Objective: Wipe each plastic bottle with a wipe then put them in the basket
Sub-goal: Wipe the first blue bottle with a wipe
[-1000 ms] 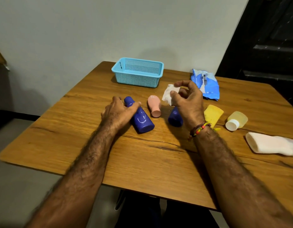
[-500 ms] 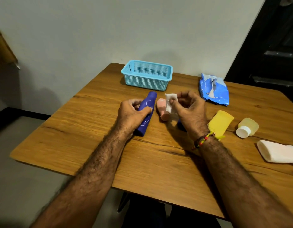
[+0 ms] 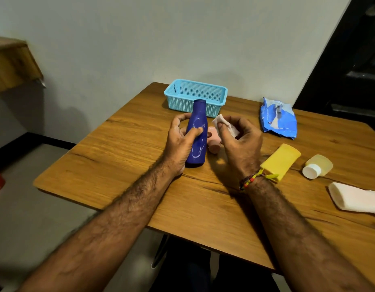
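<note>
Left hand [image 3: 179,142] has raised blue bottle [image 3: 196,133] upright; apparently off table.

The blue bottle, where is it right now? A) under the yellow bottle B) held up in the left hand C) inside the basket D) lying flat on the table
B: the left hand grips the blue bottle upright, in front of the basket, while the right hand pinches the wipe.

Basket [image 3: 195,97] stood at the table's [image 3: 119,165] far edge; held bottle [image 3: 196,133] before it; wipe pack [image 3: 278,119] to its right; three bottles lay further right.
</note>
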